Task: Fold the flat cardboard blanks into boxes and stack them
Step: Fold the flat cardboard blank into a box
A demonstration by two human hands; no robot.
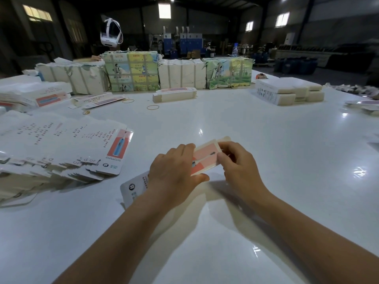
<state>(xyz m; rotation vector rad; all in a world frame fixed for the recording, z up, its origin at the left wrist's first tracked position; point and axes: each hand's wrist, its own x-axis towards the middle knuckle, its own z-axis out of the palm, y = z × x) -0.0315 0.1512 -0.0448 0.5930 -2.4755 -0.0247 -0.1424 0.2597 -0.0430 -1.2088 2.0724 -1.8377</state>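
Both hands hold one flat white-and-pink printed cardboard blank just above the glossy white table — left hand clasping its middle, right hand pinching the far end. The likely risk — a skewed crease if the right grip slips.
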